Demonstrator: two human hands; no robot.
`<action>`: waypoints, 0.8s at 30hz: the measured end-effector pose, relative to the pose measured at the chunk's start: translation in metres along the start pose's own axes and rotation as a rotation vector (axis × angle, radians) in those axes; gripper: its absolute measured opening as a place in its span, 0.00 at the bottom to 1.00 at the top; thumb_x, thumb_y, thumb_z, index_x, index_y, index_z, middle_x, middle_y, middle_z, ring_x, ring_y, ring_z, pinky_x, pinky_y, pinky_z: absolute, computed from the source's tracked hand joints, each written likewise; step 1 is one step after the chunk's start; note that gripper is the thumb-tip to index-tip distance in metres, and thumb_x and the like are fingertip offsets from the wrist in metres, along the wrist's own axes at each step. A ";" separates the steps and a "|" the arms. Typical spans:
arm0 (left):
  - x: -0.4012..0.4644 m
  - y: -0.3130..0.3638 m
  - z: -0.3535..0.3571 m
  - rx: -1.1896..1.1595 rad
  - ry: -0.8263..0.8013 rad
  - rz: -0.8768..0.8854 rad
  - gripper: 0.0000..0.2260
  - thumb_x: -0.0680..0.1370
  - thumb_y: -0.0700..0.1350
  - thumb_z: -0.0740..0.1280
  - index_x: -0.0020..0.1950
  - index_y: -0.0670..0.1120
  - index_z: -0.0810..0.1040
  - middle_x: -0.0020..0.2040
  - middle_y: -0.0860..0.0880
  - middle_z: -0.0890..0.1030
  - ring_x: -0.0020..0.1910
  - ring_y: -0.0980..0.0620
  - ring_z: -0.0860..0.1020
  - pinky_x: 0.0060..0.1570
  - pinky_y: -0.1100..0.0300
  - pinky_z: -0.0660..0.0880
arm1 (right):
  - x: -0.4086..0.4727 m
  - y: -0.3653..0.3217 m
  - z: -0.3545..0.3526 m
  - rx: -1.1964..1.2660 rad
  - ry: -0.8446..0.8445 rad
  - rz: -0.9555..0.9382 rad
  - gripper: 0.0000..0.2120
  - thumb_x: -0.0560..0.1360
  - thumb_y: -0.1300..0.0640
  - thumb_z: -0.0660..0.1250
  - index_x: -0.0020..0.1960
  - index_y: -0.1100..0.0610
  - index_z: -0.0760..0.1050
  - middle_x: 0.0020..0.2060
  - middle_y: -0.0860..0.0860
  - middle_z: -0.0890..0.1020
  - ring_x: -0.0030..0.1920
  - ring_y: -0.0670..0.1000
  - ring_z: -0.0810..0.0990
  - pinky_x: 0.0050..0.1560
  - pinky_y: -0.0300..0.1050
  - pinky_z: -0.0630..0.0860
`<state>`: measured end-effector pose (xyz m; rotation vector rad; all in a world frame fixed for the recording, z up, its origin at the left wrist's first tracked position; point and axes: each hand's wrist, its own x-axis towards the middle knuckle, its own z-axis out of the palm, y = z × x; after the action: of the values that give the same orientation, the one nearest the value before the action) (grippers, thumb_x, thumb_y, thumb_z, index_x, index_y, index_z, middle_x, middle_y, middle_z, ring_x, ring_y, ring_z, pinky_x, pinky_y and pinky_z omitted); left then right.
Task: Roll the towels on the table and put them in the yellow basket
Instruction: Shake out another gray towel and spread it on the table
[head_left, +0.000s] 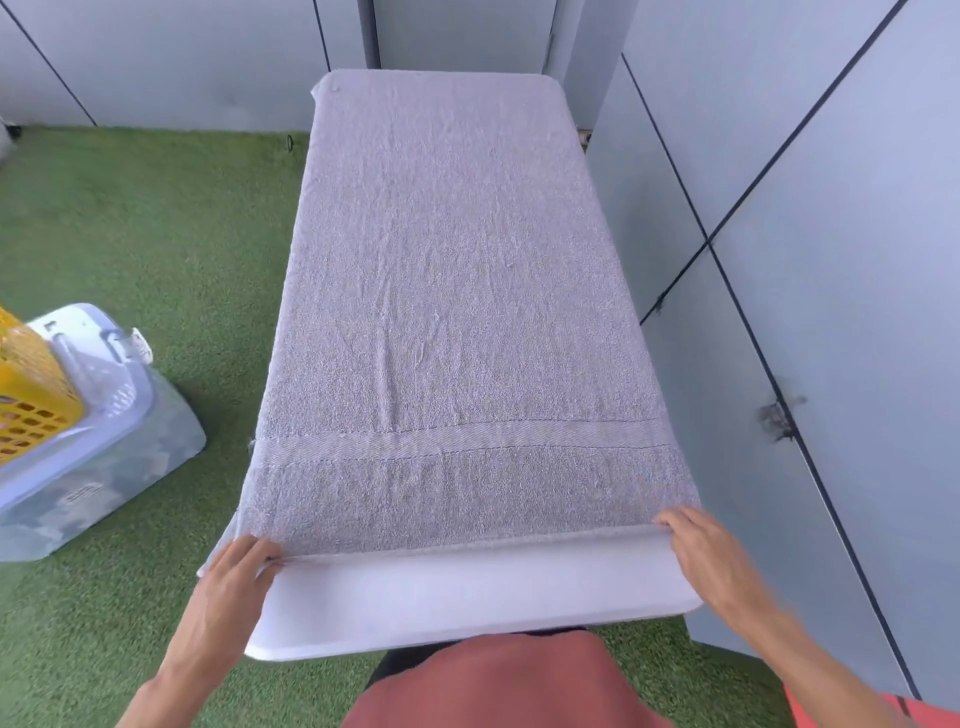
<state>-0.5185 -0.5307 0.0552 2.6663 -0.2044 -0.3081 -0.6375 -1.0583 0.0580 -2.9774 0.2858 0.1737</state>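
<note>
Yellow basket (31, 395) atop clear bin (104, 467), left.

Left of the table (467, 613), open green turf (156, 234) leaves passage, though the yellow basket (26, 389) atop a clear bin (104, 467) stands there. A grey wall (779, 260) crowds its right.

The towel (457, 312) in the centre is pale grey-lilac, with a lighter woven band edged by thin dark stitch lines toward 6 o'clock. Below it, the bare strip of the tabletop (467, 592) is white. At 9 o'clock the basket (26, 395) is yellow, with a grid pattern of small holes, and it sits on a translucent pale blue-white box (104, 457). The floor (156, 218) at 10 o'clock is green like grass. The wall panels (831, 208) at 2 o'clock are light grey-blue with dark seams. The garment (493, 686) at 6 o'clock is brick red.
</note>
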 end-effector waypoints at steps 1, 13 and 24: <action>-0.001 -0.002 -0.002 0.004 -0.020 -0.010 0.06 0.74 0.36 0.71 0.45 0.47 0.80 0.43 0.54 0.78 0.43 0.47 0.77 0.39 0.51 0.74 | 0.002 0.009 -0.002 0.058 -0.055 0.011 0.15 0.67 0.73 0.70 0.47 0.55 0.80 0.41 0.49 0.81 0.43 0.53 0.81 0.43 0.42 0.73; 0.037 -0.011 -0.032 -0.137 -0.161 -0.136 0.12 0.70 0.37 0.76 0.37 0.53 0.78 0.38 0.53 0.79 0.38 0.54 0.78 0.36 0.60 0.73 | 0.036 0.009 -0.034 0.284 -0.277 0.314 0.09 0.72 0.54 0.73 0.38 0.44 0.75 0.31 0.42 0.78 0.39 0.44 0.77 0.46 0.46 0.70; -0.024 -0.008 0.020 0.081 0.169 0.117 0.21 0.68 0.33 0.75 0.57 0.46 0.75 0.56 0.46 0.75 0.53 0.43 0.75 0.37 0.47 0.79 | -0.008 -0.001 -0.003 0.290 -0.007 0.145 0.17 0.69 0.66 0.69 0.55 0.52 0.74 0.51 0.44 0.73 0.55 0.48 0.70 0.57 0.47 0.69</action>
<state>-0.5455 -0.5274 0.0389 2.7291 -0.3241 -0.0374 -0.6444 -1.0560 0.0616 -2.6693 0.4829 0.1440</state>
